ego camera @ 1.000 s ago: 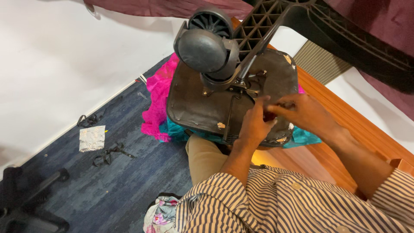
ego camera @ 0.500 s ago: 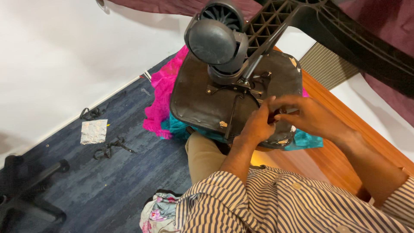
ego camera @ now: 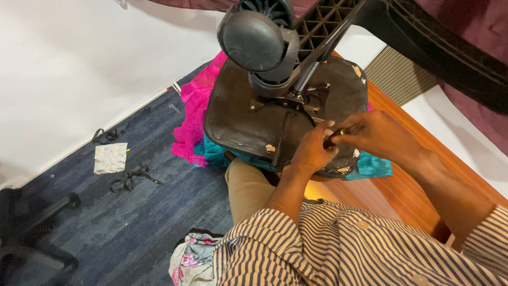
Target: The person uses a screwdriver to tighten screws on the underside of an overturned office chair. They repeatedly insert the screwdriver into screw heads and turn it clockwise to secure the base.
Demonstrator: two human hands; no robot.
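Working on the underside of an upturned office chair seat (ego camera: 248, 124), both hands meet near its right edge. The left hand (ego camera: 312, 151) curls against the seat bottom, fingers bent, while the right hand (ego camera: 373, 135) pinches a small dark part (ego camera: 334, 139) between thumb and fingertips, too small to identify. The seat rests on pink cloth (ego camera: 193, 114) and teal cloth (ego camera: 373, 167) over a wooden surface (ego camera: 402, 185), its caster wheel (ego camera: 254, 39) pointing up.

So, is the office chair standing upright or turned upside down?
Upside down: the office chair shows its seat underside, and its caster wheel points up towards the camera.
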